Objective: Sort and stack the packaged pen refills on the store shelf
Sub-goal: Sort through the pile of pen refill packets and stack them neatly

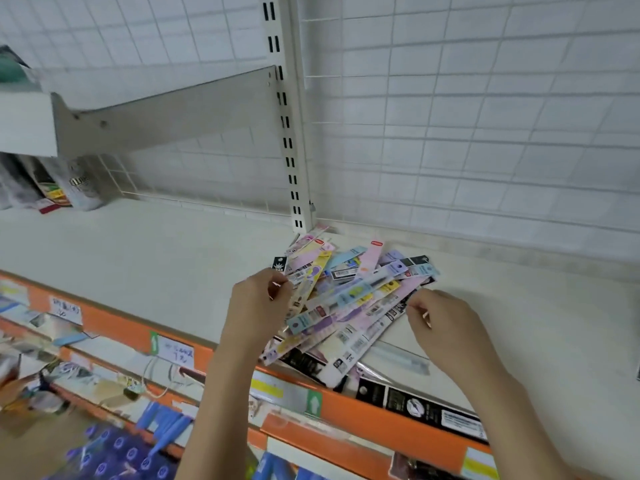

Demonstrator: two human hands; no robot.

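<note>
The shelf is painted metal, cream and matt, and looks smooth. Behind the shelf the wall is a thin white wire grid. The post with slots looks like painted metal too, and so does the grey bracket. On the shelf, the refill packs are glossy plastic with printed paper inside. A clear shiny wrap lies just beside the packs. The orange strip on the shelf's front edge looks like smooth plastic, with paper tags stuck on it.
</note>
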